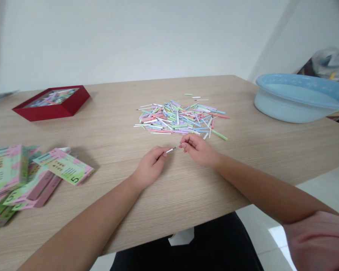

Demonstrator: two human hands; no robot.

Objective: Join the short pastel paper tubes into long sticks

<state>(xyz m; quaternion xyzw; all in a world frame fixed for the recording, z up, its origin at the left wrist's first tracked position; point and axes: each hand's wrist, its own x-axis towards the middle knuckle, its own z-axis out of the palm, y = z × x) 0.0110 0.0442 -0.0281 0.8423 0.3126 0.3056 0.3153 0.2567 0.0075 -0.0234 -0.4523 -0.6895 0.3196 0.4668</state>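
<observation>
My left hand (151,164) and my right hand (198,149) rest on the wooden table (107,131), close together near its front edge. Between them they pinch one thin white stick (172,149), each hand closed on one end. Just beyond the hands lies a loose pile of several pastel sticks (182,117) in pink, green, blue, purple and white.
A red shallow box (52,102) holding more sticks sits at the back left. Several flat pink-and-green cartons marked 5 (31,177) lie at the left edge. A light blue plastic basin (302,97) stands at the right. White wall behind.
</observation>
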